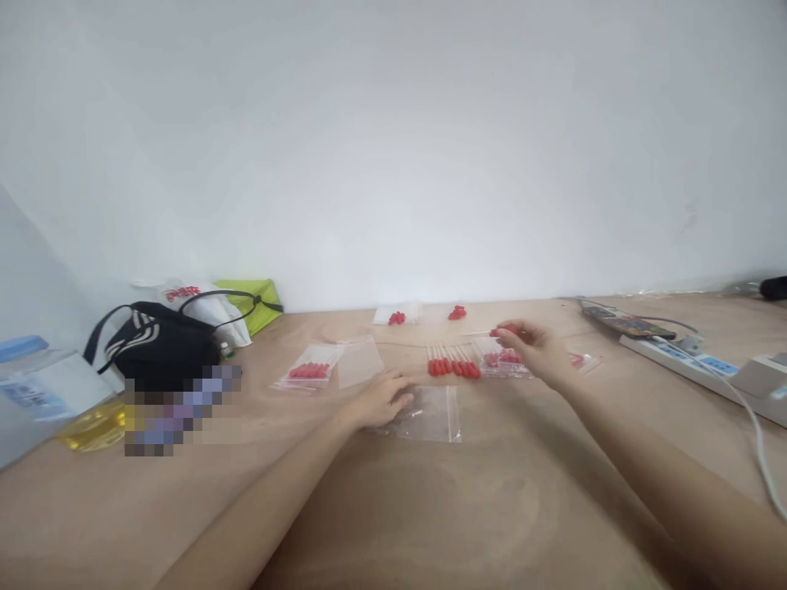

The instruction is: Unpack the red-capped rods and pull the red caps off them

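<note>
My right hand (529, 351) is raised over the table, its fingers closed on the red end of a thin, red-ended stick (481, 333), whose pale shaft points left. Below and to its left, several similar red-ended sticks (453, 365) lie side by side in a row, red ends toward me. My left hand (384, 399) rests on the left part of a clear zip bag (430, 412), palm down with fingers loosely bent and thumb apart. No stick shows inside that bag. Just under my right hand lies a filled zip bag (505, 362), partly hidden.
Another filled bag (309, 366) and a flat translucent bag (358, 362) lie left of the row. Small red pieces (397, 318) sit near the wall. A black bag (163, 348) and an oil bottle (95, 428) stand left; a phone (627, 323) and a power strip (694, 365) lie right.
</note>
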Motion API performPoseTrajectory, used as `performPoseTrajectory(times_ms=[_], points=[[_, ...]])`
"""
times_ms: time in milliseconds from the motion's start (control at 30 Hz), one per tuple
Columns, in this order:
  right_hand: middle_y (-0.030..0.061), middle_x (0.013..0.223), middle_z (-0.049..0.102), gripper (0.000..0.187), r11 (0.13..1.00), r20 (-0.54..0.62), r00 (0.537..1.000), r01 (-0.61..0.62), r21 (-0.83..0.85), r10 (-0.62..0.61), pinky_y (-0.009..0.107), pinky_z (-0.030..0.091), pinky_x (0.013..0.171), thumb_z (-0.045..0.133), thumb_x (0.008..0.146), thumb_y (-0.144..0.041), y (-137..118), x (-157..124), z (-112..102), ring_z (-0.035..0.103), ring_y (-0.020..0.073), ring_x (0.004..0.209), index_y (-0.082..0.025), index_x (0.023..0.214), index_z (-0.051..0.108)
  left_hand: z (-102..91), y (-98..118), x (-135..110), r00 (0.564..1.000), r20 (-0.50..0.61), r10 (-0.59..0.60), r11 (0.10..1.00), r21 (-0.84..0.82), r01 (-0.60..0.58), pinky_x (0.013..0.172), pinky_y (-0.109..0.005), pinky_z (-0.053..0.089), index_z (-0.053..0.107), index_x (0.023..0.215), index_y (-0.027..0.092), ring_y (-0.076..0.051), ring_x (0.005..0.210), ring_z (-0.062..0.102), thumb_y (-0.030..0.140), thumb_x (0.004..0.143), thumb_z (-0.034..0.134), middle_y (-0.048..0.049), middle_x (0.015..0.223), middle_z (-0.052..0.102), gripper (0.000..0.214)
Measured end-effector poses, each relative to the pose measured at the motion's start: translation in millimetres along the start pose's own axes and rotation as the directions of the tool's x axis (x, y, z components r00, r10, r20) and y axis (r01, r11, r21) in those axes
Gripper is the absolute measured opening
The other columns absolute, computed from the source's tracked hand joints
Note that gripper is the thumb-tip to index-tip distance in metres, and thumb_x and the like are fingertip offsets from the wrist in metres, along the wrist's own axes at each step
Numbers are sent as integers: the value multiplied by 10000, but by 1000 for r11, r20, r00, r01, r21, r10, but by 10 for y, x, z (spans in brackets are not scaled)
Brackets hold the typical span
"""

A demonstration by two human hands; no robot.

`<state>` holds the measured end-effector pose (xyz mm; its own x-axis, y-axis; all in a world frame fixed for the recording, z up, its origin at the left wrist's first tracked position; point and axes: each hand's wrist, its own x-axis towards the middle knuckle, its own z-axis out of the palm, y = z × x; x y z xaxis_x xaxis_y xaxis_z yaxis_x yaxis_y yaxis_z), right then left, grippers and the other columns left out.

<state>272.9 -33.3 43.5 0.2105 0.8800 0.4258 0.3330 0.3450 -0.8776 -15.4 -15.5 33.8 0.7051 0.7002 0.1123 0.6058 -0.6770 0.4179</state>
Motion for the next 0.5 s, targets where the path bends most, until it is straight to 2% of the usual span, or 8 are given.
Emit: performPoseTrajectory(times_ms=[67, 133, 233, 300, 400, 467, 500], points=[[66, 804, 621, 219, 962, -47, 976, 201, -187, -213, 315, 460, 688, 553, 725, -377, 87, 26, 242, 571, 168, 721, -175, 793, 599, -5, -10, 145, 996, 43, -78, 997, -22, 79, 883, -313, 348, 547, 1050, 187, -193, 1002, 473, 267, 755, 516, -67, 1058, 541, 307], [74, 849, 612, 170, 883, 26, 931, 353, -309, -363, 318, 453, 737, 492, 774, -304, 205, 25, 471, 569, 172, 775, -184, 809, 608, 4, -17, 255, 981, 100, -168, 982, -66, 175, 784, -286, 398, 564, 986, 168, -184, 879, 526, 260, 688, 582, -53, 950, 583, 312], [81, 891, 597, 184, 783, 159, 890, 452, -427, -427, 300, 455, 742, 434, 806, -234, 369, -4, 692, 567, 173, 818, -193, 821, 613, -1, -41, 295, 955, 165, -248, 960, -92, 266, 572, -234, 408, 604, 769, 145, -142, 599, 535, 251, 597, 642, 5, 653, 592, 205], [79, 904, 587, 169, 724, 250, 875, 484, -491, -415, 292, 457, 729, 446, 802, -221, 434, -30, 744, 565, 173, 815, -197, 820, 613, -44, -81, 240, 944, 170, -285, 945, -114, 306, 517, -210, 384, 595, 643, 150, -120, 521, 512, 248, 548, 668, 36, 548, 563, 154], [75, 900, 570, 150, 663, 330, 865, 502, -556, -378, 284, 459, 706, 461, 804, -239, 453, -61, 743, 561, 169, 791, -199, 833, 602, -179, -209, 126, 927, 70, -368, 912, -169, 375, 513, -193, 392, 581, 647, 158, -109, 523, 530, 269, 602, 625, 43, 561, 577, 128], [76, 898, 562, 163, 630, 361, 859, 512, -584, -363, 288, 457, 703, 441, 819, -250, 437, -74, 733, 557, 172, 789, -195, 845, 592, -291, -350, 91, 881, -66, -469, 871, -200, 449, 509, -196, 408, 560, 711, 154, -107, 518, 540, 285, 699, 531, 27, 588, 580, 135], [78, 900, 559, 172, 616, 372, 856, 517, -594, -359, 292, 456, 707, 428, 826, -250, 429, -79, 731, 554, 175, 794, -191, 847, 588, -341, -432, 92, 840, -144, -523, 845, -210, 491, 512, -199, 415, 545, 757, 150, -109, 522, 546, 277, 737, 484, 17, 603, 579, 142]])
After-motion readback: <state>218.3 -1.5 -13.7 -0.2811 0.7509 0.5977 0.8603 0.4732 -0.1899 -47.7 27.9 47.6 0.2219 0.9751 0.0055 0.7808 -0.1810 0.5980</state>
